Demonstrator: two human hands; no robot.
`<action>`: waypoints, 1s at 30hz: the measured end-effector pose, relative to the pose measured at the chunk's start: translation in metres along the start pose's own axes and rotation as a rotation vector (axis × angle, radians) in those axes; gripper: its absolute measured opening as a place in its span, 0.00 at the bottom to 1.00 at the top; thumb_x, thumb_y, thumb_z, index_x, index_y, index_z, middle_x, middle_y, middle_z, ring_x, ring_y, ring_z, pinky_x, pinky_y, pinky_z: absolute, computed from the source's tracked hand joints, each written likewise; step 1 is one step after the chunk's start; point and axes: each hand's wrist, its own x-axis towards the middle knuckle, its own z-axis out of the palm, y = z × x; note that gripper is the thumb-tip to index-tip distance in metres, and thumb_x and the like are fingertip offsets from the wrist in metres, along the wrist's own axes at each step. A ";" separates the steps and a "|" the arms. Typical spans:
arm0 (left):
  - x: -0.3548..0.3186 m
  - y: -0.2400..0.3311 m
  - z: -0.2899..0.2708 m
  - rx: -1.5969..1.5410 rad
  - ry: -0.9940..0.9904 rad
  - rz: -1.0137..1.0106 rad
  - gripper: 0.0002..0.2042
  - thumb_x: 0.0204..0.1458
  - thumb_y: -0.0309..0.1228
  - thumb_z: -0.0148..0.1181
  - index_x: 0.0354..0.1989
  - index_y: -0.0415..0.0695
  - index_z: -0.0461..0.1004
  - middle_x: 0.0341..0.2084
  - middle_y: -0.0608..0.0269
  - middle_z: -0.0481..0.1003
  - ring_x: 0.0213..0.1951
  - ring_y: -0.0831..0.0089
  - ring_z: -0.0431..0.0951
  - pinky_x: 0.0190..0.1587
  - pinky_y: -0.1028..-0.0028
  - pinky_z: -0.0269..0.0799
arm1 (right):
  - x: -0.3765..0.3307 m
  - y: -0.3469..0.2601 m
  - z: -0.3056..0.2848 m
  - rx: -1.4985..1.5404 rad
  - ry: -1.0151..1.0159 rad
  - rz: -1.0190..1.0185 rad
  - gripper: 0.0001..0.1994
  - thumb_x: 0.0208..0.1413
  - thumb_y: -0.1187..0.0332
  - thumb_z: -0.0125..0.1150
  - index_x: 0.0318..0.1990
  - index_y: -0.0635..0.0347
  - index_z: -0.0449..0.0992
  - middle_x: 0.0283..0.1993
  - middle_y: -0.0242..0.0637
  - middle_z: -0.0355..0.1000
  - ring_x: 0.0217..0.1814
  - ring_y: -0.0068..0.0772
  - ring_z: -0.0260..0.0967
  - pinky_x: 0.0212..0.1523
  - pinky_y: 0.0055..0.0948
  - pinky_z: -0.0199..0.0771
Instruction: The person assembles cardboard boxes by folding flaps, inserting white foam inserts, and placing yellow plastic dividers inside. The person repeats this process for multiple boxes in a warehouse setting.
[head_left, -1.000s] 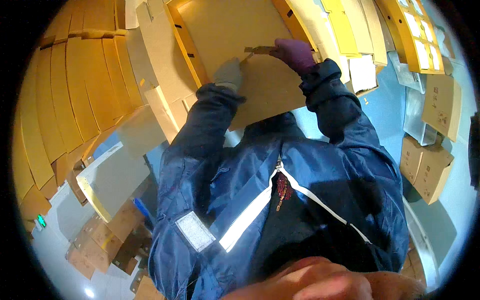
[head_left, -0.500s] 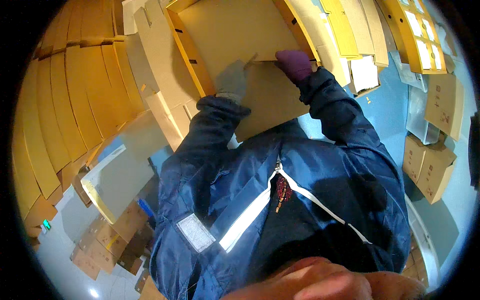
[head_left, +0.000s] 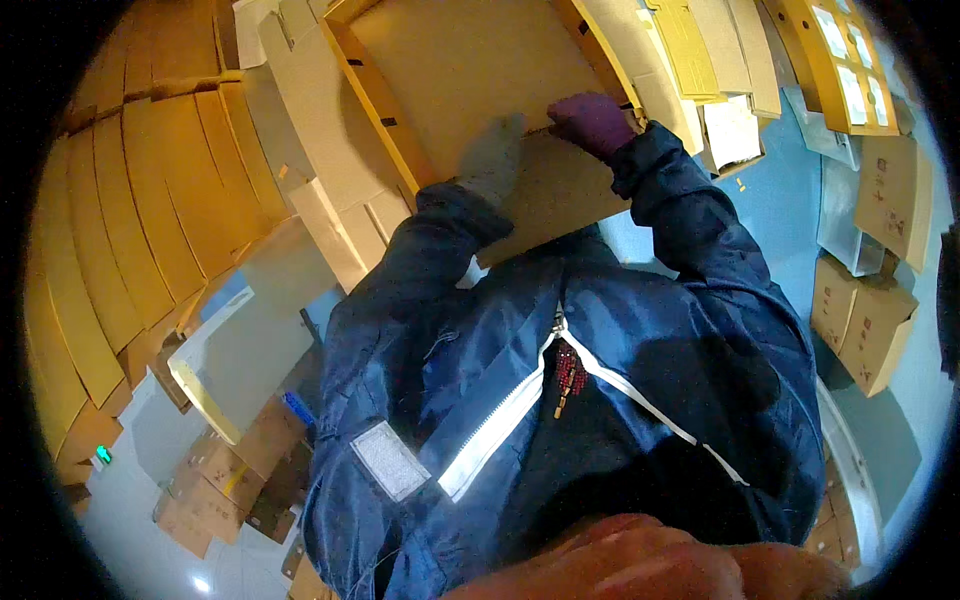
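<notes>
An open cardboard tray-like box (head_left: 480, 60) lies at the top middle, its raised side walls showing dark slots. Its near panel, a brown cardboard flap (head_left: 560, 190), stretches toward my body. My left hand (head_left: 492, 160), in a grey glove, lies over the left part of this flap near the fold; its fingers are smeared and hard to read. In a purple glove, my right hand (head_left: 592, 122) is closed on the flap's far edge at the right, beside the box's right wall.
Tall rows of flat cardboard (head_left: 150, 200) stand on the left. A pale board (head_left: 240, 350) leans below them. Folded yellow cardboard (head_left: 685, 50) is stacked right of the box. Printed cartons (head_left: 865, 320) and a yellow box with white inserts (head_left: 840, 65) sit at the far right.
My left hand has shifted right and slightly up along the flap, toward my right hand. The right hand stays at about the same place on the flap's edge.
</notes>
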 end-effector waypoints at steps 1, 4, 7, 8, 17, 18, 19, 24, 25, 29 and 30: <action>0.003 0.011 -0.008 0.033 -0.080 0.022 0.12 0.60 0.29 0.46 0.51 0.44 0.68 0.43 0.48 0.75 0.42 0.47 0.79 0.43 0.52 0.75 | -0.003 0.000 0.001 0.004 -0.006 -0.038 0.09 0.53 0.62 0.63 0.37 0.54 0.75 0.34 0.43 0.74 0.41 0.53 0.73 0.41 0.50 0.73; 0.000 0.019 -0.002 -0.105 -0.113 -0.064 0.13 0.61 0.30 0.46 0.53 0.44 0.70 0.47 0.46 0.75 0.44 0.48 0.79 0.45 0.53 0.75 | -0.006 -0.022 0.015 0.099 0.149 -0.140 0.10 0.51 0.63 0.65 0.40 0.53 0.75 0.36 0.42 0.74 0.42 0.52 0.74 0.43 0.49 0.73; 0.007 0.011 -0.001 -0.138 -0.252 -0.037 0.13 0.61 0.31 0.47 0.51 0.45 0.73 0.47 0.45 0.76 0.47 0.48 0.78 0.48 0.53 0.74 | -0.003 -0.030 0.010 0.193 0.163 -0.100 0.11 0.54 0.65 0.56 0.45 0.52 0.76 0.37 0.44 0.75 0.44 0.53 0.74 0.44 0.51 0.74; 0.004 0.008 0.005 -0.125 -0.243 0.029 0.13 0.61 0.31 0.46 0.50 0.45 0.74 0.46 0.45 0.77 0.47 0.48 0.78 0.48 0.53 0.74 | -0.004 -0.033 0.011 0.153 0.101 -0.058 0.13 0.53 0.66 0.58 0.46 0.53 0.75 0.39 0.44 0.75 0.45 0.53 0.74 0.46 0.50 0.74; 0.000 -0.008 0.023 0.003 -0.258 0.147 0.13 0.62 0.38 0.48 0.43 0.43 0.74 0.40 0.47 0.78 0.43 0.46 0.79 0.45 0.52 0.75 | -0.099 -0.077 0.009 0.173 -0.087 0.083 0.24 0.48 0.69 0.66 0.56 0.53 0.71 0.62 0.42 0.67 0.67 0.48 0.61 0.63 0.46 0.63; 0.000 -0.011 0.029 -0.005 -0.219 0.168 0.13 0.62 0.39 0.48 0.42 0.43 0.74 0.40 0.46 0.78 0.42 0.45 0.79 0.44 0.52 0.75 | -0.122 -0.081 0.029 0.024 -0.031 0.032 0.27 0.48 0.68 0.64 0.59 0.53 0.70 0.63 0.43 0.66 0.67 0.49 0.61 0.64 0.49 0.63; 0.001 -0.009 0.026 -0.010 -0.178 0.182 0.13 0.62 0.40 0.48 0.40 0.42 0.73 0.39 0.46 0.78 0.42 0.45 0.79 0.43 0.52 0.75 | -0.132 -0.089 0.036 -0.123 0.025 -0.027 0.29 0.48 0.66 0.62 0.61 0.53 0.68 0.63 0.45 0.65 0.67 0.50 0.61 0.64 0.52 0.63; 0.006 -0.010 0.033 -0.075 -0.204 0.208 0.15 0.63 0.44 0.49 0.45 0.44 0.71 0.40 0.44 0.77 0.41 0.42 0.78 0.43 0.49 0.74 | -0.131 -0.096 0.045 -0.188 -0.066 -0.168 0.24 0.53 0.66 0.57 0.59 0.53 0.69 0.61 0.43 0.65 0.66 0.48 0.61 0.64 0.50 0.63; 0.006 -0.009 0.030 -0.056 -0.221 0.196 0.16 0.63 0.44 0.49 0.45 0.43 0.71 0.39 0.44 0.77 0.41 0.42 0.78 0.43 0.49 0.74 | -0.130 -0.097 0.040 -0.172 -0.115 -0.259 0.21 0.55 0.68 0.55 0.58 0.54 0.70 0.59 0.42 0.66 0.65 0.48 0.62 0.64 0.47 0.64; 0.006 -0.009 0.024 -0.057 -0.223 0.198 0.17 0.63 0.45 0.48 0.45 0.43 0.70 0.39 0.43 0.78 0.41 0.41 0.78 0.44 0.49 0.73 | -0.108 -0.121 0.000 -0.082 -0.193 -0.054 0.17 0.54 0.68 0.56 0.52 0.56 0.72 0.47 0.44 0.71 0.51 0.47 0.72 0.43 0.45 0.76; 0.006 -0.016 0.029 -0.051 -0.205 0.207 0.17 0.63 0.45 0.48 0.46 0.44 0.70 0.39 0.42 0.78 0.42 0.41 0.77 0.44 0.48 0.73 | -0.103 -0.123 0.006 -0.110 -0.219 -0.050 0.17 0.54 0.69 0.55 0.52 0.56 0.71 0.46 0.45 0.71 0.49 0.47 0.73 0.40 0.45 0.76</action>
